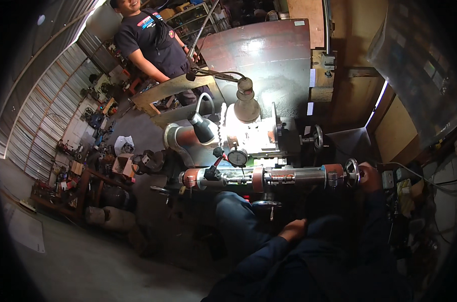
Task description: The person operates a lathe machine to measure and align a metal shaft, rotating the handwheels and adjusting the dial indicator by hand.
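Note:
My right hand [370, 178] grips the rim of a chrome handwheel [352, 171] at the right end of a horizontal steel shaft assembly [304, 176] with red collars. My left hand [293, 230] rests low near my body, fingers curled, with what it holds, if anything, hidden. A dial indicator [237, 157] on a jointed holder [213, 172] is over the shaft. Behind it, a black gooseneck lamp [203, 128] and a hanging lamp [247, 108] brightly light the machine's fixture. A lower handwheel [266, 204] sits under the shaft.
A person in a dark T-shirt [153, 43] stands beyond a wooden frame [153, 95] at upper left. A large curved metal sheet [258, 43] backs the machine. Cluttered tools and parts [95, 121] line the corrugated wall at left; cables [419, 176] hang at right.

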`<control>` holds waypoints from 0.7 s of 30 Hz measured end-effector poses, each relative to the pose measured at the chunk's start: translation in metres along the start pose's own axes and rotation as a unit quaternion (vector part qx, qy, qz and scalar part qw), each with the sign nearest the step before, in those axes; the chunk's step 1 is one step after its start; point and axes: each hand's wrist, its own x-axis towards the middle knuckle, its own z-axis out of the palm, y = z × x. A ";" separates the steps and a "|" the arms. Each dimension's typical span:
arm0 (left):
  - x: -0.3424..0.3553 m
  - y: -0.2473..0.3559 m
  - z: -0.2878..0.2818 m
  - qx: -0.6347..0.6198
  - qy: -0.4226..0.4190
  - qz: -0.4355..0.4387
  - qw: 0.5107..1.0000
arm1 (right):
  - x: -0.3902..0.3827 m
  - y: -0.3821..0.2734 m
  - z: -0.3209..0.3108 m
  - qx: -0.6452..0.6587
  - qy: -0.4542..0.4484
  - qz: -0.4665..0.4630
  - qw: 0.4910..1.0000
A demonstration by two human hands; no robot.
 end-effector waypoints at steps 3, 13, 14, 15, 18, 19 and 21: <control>0.004 -0.004 -0.002 0.007 -0.015 -0.003 1.000 | -0.004 0.006 0.005 0.126 -0.071 0.055 0.988; -0.003 -0.006 -0.002 -0.010 -0.005 -0.002 1.000 | -0.039 -0.005 -0.034 0.120 -0.200 0.054 0.971; -0.003 -0.005 -0.002 -0.010 -0.004 -0.002 1.000 | -0.040 -0.016 -0.040 0.171 -0.167 0.070 0.968; -0.003 -0.005 -0.003 -0.013 -0.001 -0.002 1.000 | -0.040 -0.026 -0.045 0.222 -0.136 0.091 0.961; -0.003 -0.004 -0.003 -0.025 0.007 0.003 1.000 | -0.031 -0.047 -0.063 0.227 -0.135 0.067 0.962; -0.003 -0.004 -0.003 -0.031 0.012 0.009 0.999 | -0.027 -0.051 -0.063 0.210 -0.143 0.090 0.963; -0.003 -0.004 -0.002 -0.027 0.012 0.013 0.999 | -0.019 -0.054 -0.058 0.278 -0.096 0.098 0.951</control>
